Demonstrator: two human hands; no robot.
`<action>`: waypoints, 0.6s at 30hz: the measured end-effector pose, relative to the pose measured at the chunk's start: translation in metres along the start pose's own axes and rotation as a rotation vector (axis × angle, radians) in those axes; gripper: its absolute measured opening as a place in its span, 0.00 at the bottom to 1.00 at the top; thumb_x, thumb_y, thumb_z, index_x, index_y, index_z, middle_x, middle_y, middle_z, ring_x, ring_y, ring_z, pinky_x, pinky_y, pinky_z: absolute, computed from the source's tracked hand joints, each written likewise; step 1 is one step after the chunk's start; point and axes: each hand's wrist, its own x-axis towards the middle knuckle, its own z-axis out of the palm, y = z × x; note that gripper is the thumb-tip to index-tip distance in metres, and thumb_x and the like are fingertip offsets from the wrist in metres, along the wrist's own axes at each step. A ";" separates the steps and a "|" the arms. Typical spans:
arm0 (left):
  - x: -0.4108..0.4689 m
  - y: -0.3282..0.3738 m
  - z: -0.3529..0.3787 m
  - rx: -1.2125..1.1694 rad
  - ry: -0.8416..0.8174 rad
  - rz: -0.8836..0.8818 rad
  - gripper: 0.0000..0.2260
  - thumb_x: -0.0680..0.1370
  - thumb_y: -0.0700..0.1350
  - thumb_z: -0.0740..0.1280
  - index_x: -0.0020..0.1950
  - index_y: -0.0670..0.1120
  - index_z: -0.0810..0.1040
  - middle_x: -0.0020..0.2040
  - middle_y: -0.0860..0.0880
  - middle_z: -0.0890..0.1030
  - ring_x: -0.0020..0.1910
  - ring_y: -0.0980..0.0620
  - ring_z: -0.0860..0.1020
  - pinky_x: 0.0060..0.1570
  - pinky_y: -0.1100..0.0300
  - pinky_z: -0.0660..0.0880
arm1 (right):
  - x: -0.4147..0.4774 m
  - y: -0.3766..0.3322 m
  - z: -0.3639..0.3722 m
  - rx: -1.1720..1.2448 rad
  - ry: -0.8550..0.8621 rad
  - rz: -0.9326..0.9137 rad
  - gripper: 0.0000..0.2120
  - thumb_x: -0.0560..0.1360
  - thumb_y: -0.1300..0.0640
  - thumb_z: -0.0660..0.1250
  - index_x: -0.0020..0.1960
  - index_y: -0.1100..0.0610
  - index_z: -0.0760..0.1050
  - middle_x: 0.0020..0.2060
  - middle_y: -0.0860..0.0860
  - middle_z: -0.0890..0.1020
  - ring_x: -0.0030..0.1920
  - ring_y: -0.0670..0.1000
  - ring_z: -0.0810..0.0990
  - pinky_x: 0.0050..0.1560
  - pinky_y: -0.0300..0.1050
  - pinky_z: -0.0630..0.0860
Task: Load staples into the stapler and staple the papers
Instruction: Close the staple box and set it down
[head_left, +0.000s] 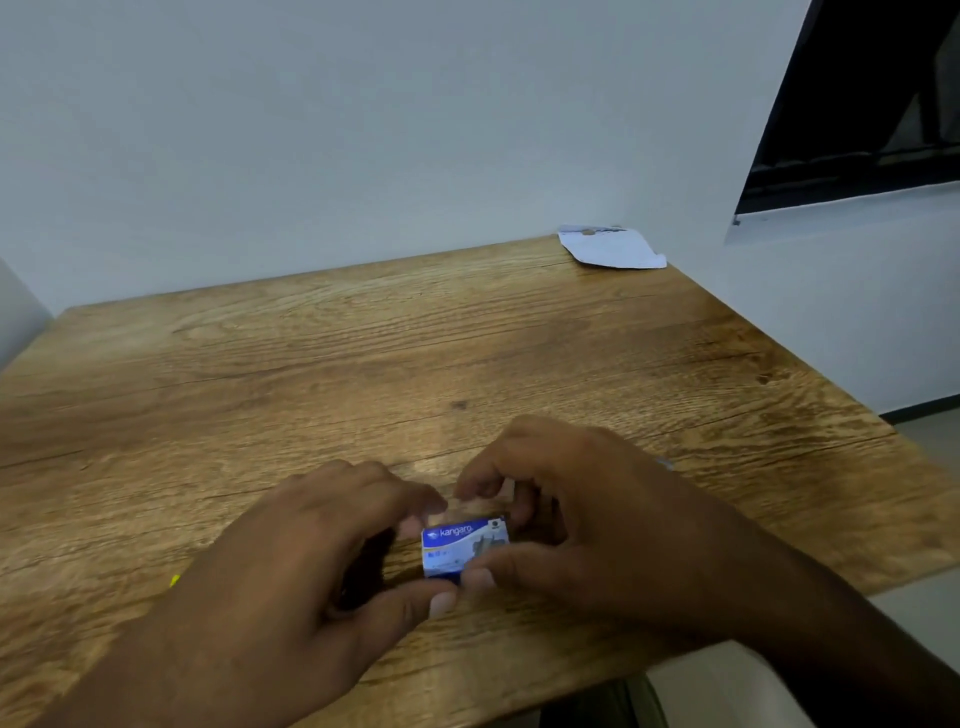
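— What are we looking at across the middle of the frame?
— We are looking at a wooden table (363, 353), and a pale wall (311, 130) is rising behind its far edge.
— And at the upper right?
— We are seeing a dark window (872, 93) sitting in the wall. At the lower left, a small yellow scrap (174, 580) is lying on the table.

Wood-grain desk (363, 364), matt with visible streaks; staple box (462, 545) of printed cardboard with slight sheen; crumpled white paper (613, 249) at the far corner.
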 end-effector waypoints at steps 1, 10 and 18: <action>0.000 -0.002 -0.002 -0.002 0.029 -0.006 0.21 0.71 0.71 0.68 0.61 0.64 0.76 0.49 0.68 0.79 0.48 0.68 0.78 0.45 0.65 0.75 | 0.001 0.002 -0.006 -0.001 0.019 0.009 0.22 0.66 0.35 0.73 0.57 0.39 0.76 0.49 0.36 0.78 0.46 0.38 0.78 0.39 0.33 0.74; 0.076 0.011 -0.015 -0.080 0.047 0.030 0.18 0.74 0.68 0.67 0.59 0.62 0.78 0.52 0.64 0.81 0.56 0.67 0.78 0.45 0.76 0.72 | 0.034 0.051 -0.088 -0.043 0.318 0.129 0.14 0.67 0.39 0.74 0.51 0.40 0.82 0.46 0.37 0.83 0.46 0.38 0.80 0.38 0.33 0.70; 0.215 0.020 0.002 0.089 -0.015 0.037 0.25 0.78 0.56 0.71 0.72 0.52 0.72 0.69 0.52 0.74 0.68 0.51 0.74 0.66 0.50 0.73 | 0.113 0.133 -0.124 -0.178 0.389 0.379 0.28 0.69 0.46 0.72 0.68 0.44 0.73 0.68 0.48 0.75 0.65 0.53 0.74 0.62 0.53 0.74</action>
